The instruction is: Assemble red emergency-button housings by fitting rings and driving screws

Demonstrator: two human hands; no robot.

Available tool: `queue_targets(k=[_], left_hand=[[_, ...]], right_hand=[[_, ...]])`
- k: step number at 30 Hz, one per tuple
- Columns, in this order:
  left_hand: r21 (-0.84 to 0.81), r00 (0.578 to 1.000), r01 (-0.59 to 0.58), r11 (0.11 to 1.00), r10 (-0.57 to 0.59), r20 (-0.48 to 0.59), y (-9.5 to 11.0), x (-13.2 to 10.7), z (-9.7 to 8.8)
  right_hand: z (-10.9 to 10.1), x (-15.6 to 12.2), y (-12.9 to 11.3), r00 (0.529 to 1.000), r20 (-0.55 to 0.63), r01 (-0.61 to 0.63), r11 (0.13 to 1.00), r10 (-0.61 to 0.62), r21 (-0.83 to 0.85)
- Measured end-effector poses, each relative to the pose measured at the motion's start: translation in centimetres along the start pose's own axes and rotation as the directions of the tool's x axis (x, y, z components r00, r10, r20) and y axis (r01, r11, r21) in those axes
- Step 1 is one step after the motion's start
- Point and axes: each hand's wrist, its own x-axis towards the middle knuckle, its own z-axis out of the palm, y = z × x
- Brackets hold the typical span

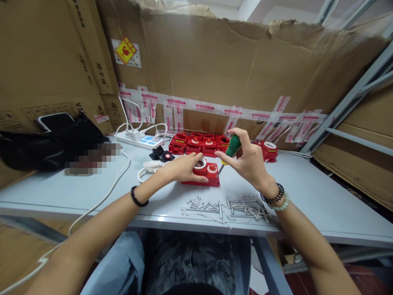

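On the table lies a red plastic box (204, 179) with a white ring and a round red knob on its top. My left hand (188, 168) is closed over the box's left part, thumb along its near side. A screwdriver (233, 145) with a green and yellow handle is in my right hand (251, 157), fingers around the handle. Its thin shaft slants down to the box's right end; I cannot make out whether the tip sits in a screw. Loose screws (196, 202) and metal pins (245, 206) lie near the table's front edge.
Several similar red boxes (193, 141) stand in a row behind, with another red box (268, 153) to the right. A white power strip (139, 139), black parts (161, 154) and a black bag (58, 141) are leftward. Cardboard (215, 61) walls the back.
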Motion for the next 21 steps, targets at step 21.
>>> queue_targets(k=[21], left_hand=[[0.006, 1.000, 0.006, 1.000, -0.006, -0.002, 0.0, 0.0, 0.1]], right_hand=[[-2.0, 0.2, -0.6, 0.962, 0.272, -0.064, 0.946, -0.026, 0.316]])
